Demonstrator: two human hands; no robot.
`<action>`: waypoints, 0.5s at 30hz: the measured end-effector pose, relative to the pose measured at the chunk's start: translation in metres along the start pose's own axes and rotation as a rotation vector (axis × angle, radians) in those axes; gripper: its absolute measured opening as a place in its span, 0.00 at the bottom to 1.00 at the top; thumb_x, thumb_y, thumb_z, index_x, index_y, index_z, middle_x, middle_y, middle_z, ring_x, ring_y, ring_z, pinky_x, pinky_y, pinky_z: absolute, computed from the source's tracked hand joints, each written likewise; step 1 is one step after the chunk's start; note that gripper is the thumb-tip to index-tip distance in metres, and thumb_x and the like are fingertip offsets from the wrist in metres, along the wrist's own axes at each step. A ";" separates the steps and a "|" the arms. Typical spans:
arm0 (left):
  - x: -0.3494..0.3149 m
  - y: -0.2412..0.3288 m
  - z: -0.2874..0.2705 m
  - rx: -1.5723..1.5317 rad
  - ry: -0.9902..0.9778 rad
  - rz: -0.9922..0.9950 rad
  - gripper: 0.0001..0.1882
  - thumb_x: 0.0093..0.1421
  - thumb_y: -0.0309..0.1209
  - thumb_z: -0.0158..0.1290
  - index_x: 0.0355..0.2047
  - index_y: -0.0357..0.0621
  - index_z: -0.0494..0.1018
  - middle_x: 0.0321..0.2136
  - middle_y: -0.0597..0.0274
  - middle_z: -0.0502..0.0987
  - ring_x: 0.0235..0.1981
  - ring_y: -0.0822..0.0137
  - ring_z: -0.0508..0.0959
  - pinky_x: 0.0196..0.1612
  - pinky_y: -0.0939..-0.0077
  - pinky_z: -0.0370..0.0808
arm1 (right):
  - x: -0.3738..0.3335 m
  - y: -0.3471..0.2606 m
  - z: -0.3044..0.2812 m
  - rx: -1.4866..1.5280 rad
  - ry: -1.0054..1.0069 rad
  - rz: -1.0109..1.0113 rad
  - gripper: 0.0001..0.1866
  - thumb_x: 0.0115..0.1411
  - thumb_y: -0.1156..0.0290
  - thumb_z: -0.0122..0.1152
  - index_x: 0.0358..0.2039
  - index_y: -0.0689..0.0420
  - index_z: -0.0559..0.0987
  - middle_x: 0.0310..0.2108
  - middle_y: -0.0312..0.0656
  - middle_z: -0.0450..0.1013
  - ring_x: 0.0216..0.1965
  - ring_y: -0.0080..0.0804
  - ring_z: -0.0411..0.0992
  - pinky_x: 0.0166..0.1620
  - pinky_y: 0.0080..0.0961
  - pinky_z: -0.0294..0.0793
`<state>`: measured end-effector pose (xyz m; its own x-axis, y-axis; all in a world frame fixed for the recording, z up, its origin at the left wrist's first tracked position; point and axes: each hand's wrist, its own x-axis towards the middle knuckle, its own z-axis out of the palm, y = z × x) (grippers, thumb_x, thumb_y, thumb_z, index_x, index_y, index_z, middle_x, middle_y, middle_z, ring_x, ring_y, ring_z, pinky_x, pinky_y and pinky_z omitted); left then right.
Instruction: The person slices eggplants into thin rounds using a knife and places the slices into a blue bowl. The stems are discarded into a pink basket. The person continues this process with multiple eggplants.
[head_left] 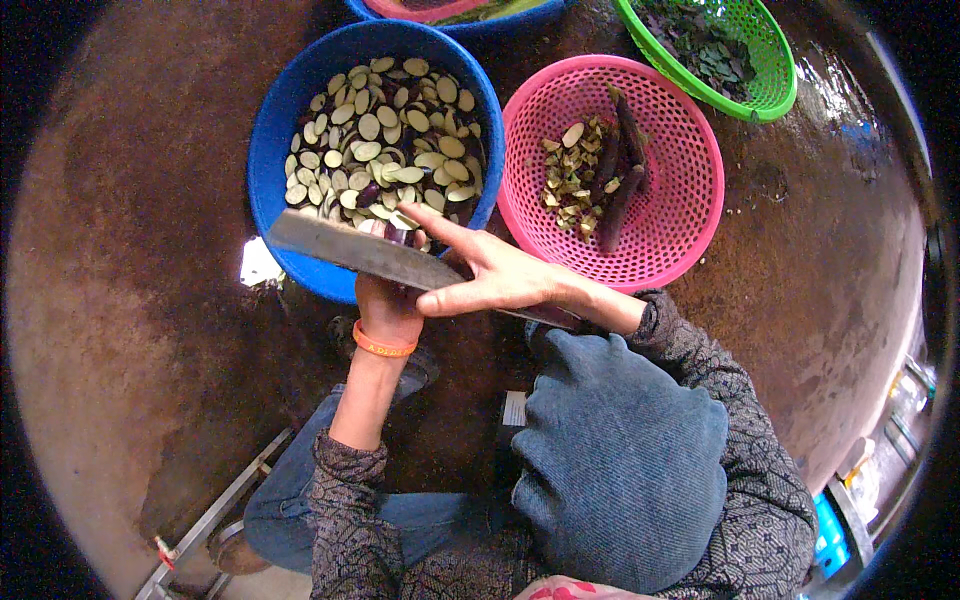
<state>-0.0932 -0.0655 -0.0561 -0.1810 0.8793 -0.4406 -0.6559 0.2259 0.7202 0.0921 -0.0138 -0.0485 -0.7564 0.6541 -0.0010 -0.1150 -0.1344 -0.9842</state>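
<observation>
My right hand (490,275) grips a large knife with a broad grey blade (350,245); its index finger stretches forward past the blade. The blade slants over my left hand (388,308), which is closed and partly hidden beneath it. Dark purple eggplant (400,236) shows at the blade's edge, held in my left hand. Just beyond stands a blue basin (268,170) with many pale oval eggplant slices (368,127) in it. To its right, a pink perforated basket (690,170) holds whole eggplants (625,195) and cut-off stem ends (575,218).
A green basket (775,65) of dark leaves (700,55) sits at the far right. Another blue tub (510,22) is cut off at the top. Blue denim (620,460) bulks up near my right forearm. A metal rail (225,510) lies at the lower left on the brown floor.
</observation>
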 end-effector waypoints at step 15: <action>-0.021 -0.017 0.015 0.354 0.251 -0.124 0.19 0.72 0.48 0.44 0.53 0.51 0.71 0.37 0.74 0.76 0.30 0.79 0.76 0.24 0.82 0.70 | 0.014 0.000 -0.005 -0.146 0.074 0.204 0.50 0.50 0.39 0.70 0.62 0.65 0.66 0.46 0.63 0.78 0.49 0.53 0.79 0.54 0.42 0.76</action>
<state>-0.0675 -0.0812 -0.0510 -0.3171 0.7175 -0.6202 -0.4010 0.4912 0.7733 0.0844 -0.0007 -0.0496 -0.7047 0.6778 -0.2096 0.1329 -0.1640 -0.9775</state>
